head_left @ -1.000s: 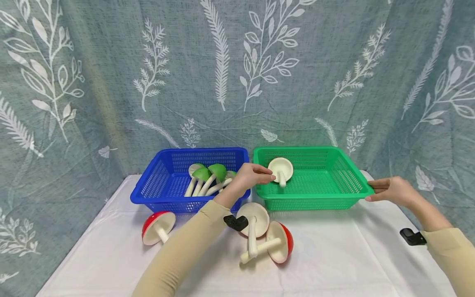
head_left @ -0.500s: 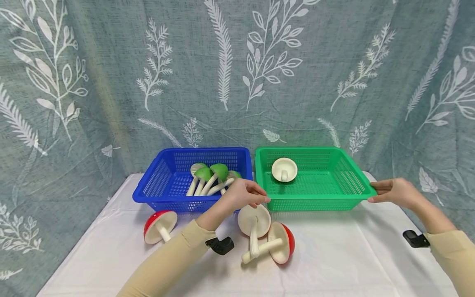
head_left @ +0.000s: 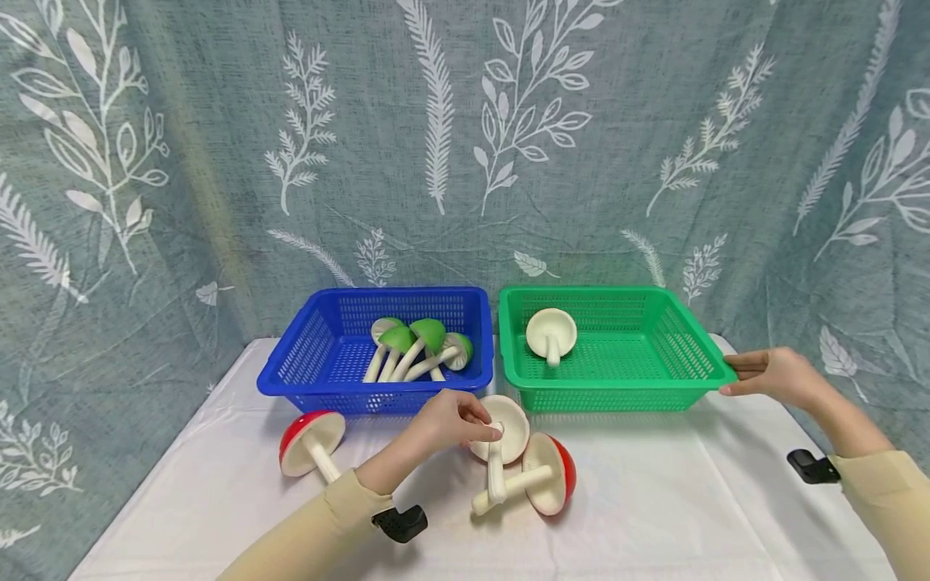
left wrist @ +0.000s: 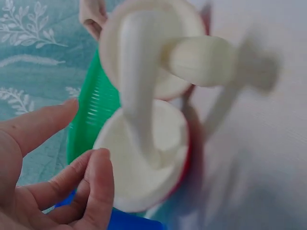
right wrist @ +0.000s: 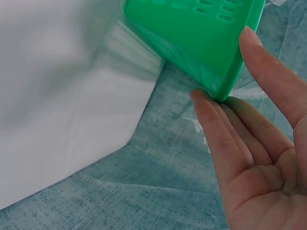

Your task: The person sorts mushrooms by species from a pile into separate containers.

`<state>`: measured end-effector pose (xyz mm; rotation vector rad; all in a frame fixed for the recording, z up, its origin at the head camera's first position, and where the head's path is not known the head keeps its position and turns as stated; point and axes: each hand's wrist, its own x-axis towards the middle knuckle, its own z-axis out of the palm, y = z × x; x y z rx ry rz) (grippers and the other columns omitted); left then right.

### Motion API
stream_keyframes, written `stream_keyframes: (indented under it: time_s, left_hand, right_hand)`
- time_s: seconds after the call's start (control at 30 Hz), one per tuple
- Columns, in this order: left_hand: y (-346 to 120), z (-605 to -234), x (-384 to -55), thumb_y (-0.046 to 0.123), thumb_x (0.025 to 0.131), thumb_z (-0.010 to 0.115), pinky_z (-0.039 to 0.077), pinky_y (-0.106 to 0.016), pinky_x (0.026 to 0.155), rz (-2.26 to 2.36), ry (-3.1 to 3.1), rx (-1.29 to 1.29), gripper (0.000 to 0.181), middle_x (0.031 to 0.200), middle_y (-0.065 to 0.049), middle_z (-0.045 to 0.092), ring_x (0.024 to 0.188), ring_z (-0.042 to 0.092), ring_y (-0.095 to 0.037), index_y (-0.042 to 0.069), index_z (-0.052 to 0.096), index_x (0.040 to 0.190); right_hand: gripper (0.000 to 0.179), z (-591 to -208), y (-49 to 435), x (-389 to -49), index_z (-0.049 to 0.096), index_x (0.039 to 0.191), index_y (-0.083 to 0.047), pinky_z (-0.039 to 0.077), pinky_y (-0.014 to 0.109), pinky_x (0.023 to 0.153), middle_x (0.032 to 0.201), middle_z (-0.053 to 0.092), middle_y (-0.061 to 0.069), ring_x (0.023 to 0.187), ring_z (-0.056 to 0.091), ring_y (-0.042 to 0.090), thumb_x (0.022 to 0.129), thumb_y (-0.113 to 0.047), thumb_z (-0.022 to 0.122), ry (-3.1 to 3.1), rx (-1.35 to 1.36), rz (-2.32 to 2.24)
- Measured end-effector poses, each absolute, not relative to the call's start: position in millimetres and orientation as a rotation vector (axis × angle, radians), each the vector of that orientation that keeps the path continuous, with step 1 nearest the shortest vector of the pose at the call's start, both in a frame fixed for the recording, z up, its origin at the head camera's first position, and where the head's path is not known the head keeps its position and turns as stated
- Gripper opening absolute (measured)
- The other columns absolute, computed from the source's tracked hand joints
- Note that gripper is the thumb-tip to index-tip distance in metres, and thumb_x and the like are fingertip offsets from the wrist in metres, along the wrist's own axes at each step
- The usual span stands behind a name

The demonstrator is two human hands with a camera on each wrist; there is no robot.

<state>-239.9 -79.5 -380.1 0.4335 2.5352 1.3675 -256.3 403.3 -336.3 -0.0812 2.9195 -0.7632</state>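
My left hand point(head_left: 454, 420) hovers over a red-capped toy mushroom point(head_left: 513, 428), its thumb and fingers apart with nothing between them. That mushroom lies cap down, pale underside and stem showing; in the left wrist view its stem point(left wrist: 137, 72) crosses the second mushroom's stem point(left wrist: 199, 61). The second red mushroom point(head_left: 559, 476) rests on its side just to the right. At the far right, my right hand point(head_left: 773, 376) holds the front corner of the green basket point(head_left: 610, 397), thumb point(right wrist: 252, 38) on the rim and fingers against the outside. Inside that basket sits one mushroom point(head_left: 543, 332), underside up.
A blue basket point(head_left: 378, 400) left of the green one holds several green-capped mushrooms point(head_left: 427, 332). Another red mushroom point(head_left: 301, 444) lies on the white tablecloth point(head_left: 654, 500) in front of it. A patterned curtain point(head_left: 407, 161) hangs close behind both baskets.
My left hand let go of the mushroom in the green basket and moved left and down to the red mushrooms. The released mushroom rocked slightly. My right hand stayed at the basket corner.
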Motion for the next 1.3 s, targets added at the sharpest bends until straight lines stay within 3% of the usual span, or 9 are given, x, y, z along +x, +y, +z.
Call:
stream_keyframes:
  time_s: [0.2, 0.4, 0.63, 0.87, 1.13, 1.3]
  left_hand:
    - [-83.3, -391.4, -237.2, 0.032, 0.074, 0.08, 0.05, -0.027, 0.054, 1.315, 2.556, 0.405, 0.027, 0.064, 0.0, 0.064, 0.059, 0.066, -0.025, 0.007, 0.073, 0.082]
    - [-83.1, -401.0, -236.0, 0.031, 0.076, 0.079, 0.055, -0.034, 0.059, 1.348, 2.455, 0.378, 0.029, 0.066, -0.004, 0.068, 0.059, 0.066, -0.017, 0.004, 0.074, 0.083]
    - [-81.0, -408.6, -237.0, 0.026, 0.077, 0.078, 0.057, -0.033, 0.061, 1.44, 2.327, 0.342, 0.027, 0.067, -0.006, 0.07, 0.057, 0.063, -0.011, 0.0, 0.074, 0.081]
    - [-79.1, -413.4, -237.8, 0.021, 0.079, 0.077, 0.057, -0.032, 0.065, 1.447, 2.216, 0.262, 0.025, 0.07, -0.009, 0.071, 0.058, 0.064, -0.011, -0.001, 0.073, 0.088]
    - [-81.1, -415.6, -236.2, 0.012, 0.079, 0.076, 0.057, -0.029, 0.064, 1.531, 2.152, 0.254, 0.022, 0.067, -0.001, 0.068, 0.059, 0.065, -0.009, -0.007, 0.071, 0.091]
    - [-81.7, -410.8, -232.8, 0.008, 0.078, 0.075, 0.058, -0.029, 0.065, 1.591, 2.098, 0.274, 0.024, 0.07, -0.003, 0.067, 0.062, 0.066, -0.011, -0.01, 0.069, 0.094]
  right_hand:
    - [0.088, -335.6, 402.5, -255.9, 0.045, 0.136, 0.009, 0.049, 0.055, 0.086, 0.125, 0.057, 0.028, 0.109, 0.06, 0.042, 0.076, -0.048, 0.075, 2.928, -0.084, -0.764]
    - [0.087, -336.0, 402.1, -255.7, 0.045, 0.135, 0.009, 0.049, 0.055, 0.086, 0.124, 0.057, 0.029, 0.109, 0.06, 0.042, 0.076, -0.048, 0.075, 2.93, -0.086, -0.76]
    - [0.088, -334.4, 401.6, -256.1, 0.045, 0.135, 0.009, 0.049, 0.055, 0.085, 0.124, 0.057, 0.029, 0.11, 0.059, 0.043, 0.076, -0.048, 0.075, 2.923, -0.09, -0.764]
    - [0.088, -334.6, 402.1, -256.2, 0.045, 0.135, 0.01, 0.05, 0.054, 0.085, 0.124, 0.057, 0.03, 0.11, 0.059, 0.043, 0.076, -0.048, 0.075, 2.92, -0.1, -0.758]
    - [0.087, -334.1, 402.0, -256.4, 0.046, 0.135, 0.009, 0.05, 0.054, 0.085, 0.121, 0.059, 0.029, 0.109, 0.059, 0.043, 0.076, -0.048, 0.075, 2.925, -0.104, -0.745]
    - [0.087, -334.2, 402.5, -255.8, 0.046, 0.135, 0.009, 0.05, 0.054, 0.085, 0.121, 0.059, 0.03, 0.108, 0.06, 0.043, 0.076, -0.048, 0.075, 2.925, -0.106, -0.744]
